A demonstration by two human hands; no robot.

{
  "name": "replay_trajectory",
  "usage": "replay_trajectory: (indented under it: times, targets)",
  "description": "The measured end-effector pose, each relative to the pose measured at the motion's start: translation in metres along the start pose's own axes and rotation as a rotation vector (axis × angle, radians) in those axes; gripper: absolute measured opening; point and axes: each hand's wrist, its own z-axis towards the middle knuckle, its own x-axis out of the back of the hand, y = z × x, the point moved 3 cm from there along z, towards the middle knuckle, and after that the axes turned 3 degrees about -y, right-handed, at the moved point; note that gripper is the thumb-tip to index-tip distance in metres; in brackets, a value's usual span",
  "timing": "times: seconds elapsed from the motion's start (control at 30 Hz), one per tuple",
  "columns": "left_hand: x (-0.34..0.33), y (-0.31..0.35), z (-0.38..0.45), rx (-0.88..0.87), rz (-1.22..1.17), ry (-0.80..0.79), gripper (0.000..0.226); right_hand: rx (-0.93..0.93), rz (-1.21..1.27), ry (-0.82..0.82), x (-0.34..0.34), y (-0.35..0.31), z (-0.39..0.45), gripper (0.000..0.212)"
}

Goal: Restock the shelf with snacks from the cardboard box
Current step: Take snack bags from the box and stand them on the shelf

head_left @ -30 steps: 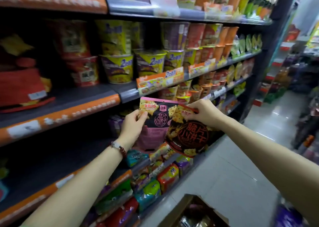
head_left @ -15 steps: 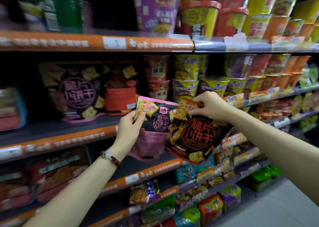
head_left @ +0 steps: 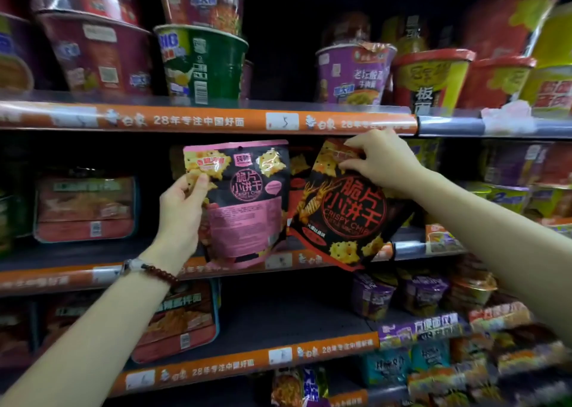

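Pink and black, an upright snack bag (head_left: 247,202) is pinched at its upper left corner by the left hand (head_left: 182,208), thumb laid across the front. Just to its right, a red-and-black snack bag (head_left: 343,215) is gripped at its top edge by the right hand (head_left: 383,162) and hangs tilted. Both bags are held in front of the middle shelf (head_left: 62,272), beneath the orange price rail (head_left: 198,120). Cup noodles (head_left: 201,63) are stacked on the shelf above. A beaded bracelet (head_left: 154,272) is worn on the left wrist. No cardboard box can be seen.
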Motion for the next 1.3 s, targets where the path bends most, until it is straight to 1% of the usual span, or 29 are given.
replay_trajectory:
  times: [0.1,0.17,0.23,0.33,0.43,0.5,0.57,0.63,0.7,0.73,0.83,0.9,1.0,1.1,1.17,1.2,1.27,1.3]
  targets:
    - [0.021,0.008,0.011,-0.027,0.059,0.056,0.013,0.036,-0.065,0.066,-0.003,-0.011,0.015,0.029]
    - [0.033,0.009,0.014,-0.056,0.115,0.091,0.018,0.058,-0.106,0.089,-0.011,-0.022,0.023,0.027]
    - [0.04,0.006,0.013,-0.077,0.161,0.106,0.019,0.087,-0.138,0.091,-0.025,-0.034,0.026,0.024]
    - [0.047,0.001,0.009,-0.067,0.164,0.137,0.013,0.171,-0.193,0.049,-0.053,-0.052,0.029,0.024]
    - [0.046,0.002,0.007,-0.071,0.195,0.108,0.01,0.239,-0.229,0.035,-0.064,-0.064,0.034,0.027]
    - [0.043,0.002,0.006,-0.074,0.219,0.073,0.015,0.24,-0.228,0.018,-0.064,-0.065,0.038,0.034]
    - [0.042,0.0,0.004,-0.071,0.205,0.05,0.019,0.223,-0.194,-0.006,-0.062,-0.062,0.039,0.037]
    - [0.041,-0.003,0.005,-0.067,0.197,0.036,0.017,0.207,-0.193,0.004,-0.059,-0.058,0.04,0.031]
    - [0.041,-0.006,0.007,-0.062,0.183,0.046,0.015,0.206,-0.231,0.07,-0.056,-0.056,0.038,0.022]
    - [0.04,-0.007,0.008,-0.06,0.173,0.054,0.014,0.203,-0.245,0.122,-0.055,-0.054,0.036,0.023]
    - [0.037,-0.009,0.011,-0.06,0.161,0.063,0.015,0.149,-0.29,0.278,-0.056,-0.045,0.028,0.039]
    - [0.036,-0.011,0.012,-0.052,0.158,0.067,0.013,0.068,-0.314,0.35,-0.055,-0.037,0.021,0.049]
    - [0.034,-0.013,0.014,-0.04,0.152,0.076,0.012,-0.067,-0.367,0.383,-0.055,-0.027,0.012,0.064]
    - [0.031,-0.013,0.014,-0.034,0.143,0.094,0.012,-0.168,-0.384,0.369,-0.056,-0.022,0.007,0.072]
    - [0.03,-0.013,0.015,-0.029,0.136,0.104,0.011,-0.216,-0.361,0.348,-0.057,-0.019,0.006,0.071]
    - [0.031,-0.013,0.015,-0.027,0.134,0.107,0.011,-0.221,-0.339,0.34,-0.057,-0.017,0.005,0.066]
    - [0.031,-0.013,0.014,-0.029,0.129,0.112,0.012,-0.176,-0.251,0.315,-0.058,-0.013,0.007,0.05]
    - [0.031,-0.013,0.015,-0.028,0.13,0.116,0.012,-0.14,-0.168,0.29,-0.058,-0.011,0.007,0.043]
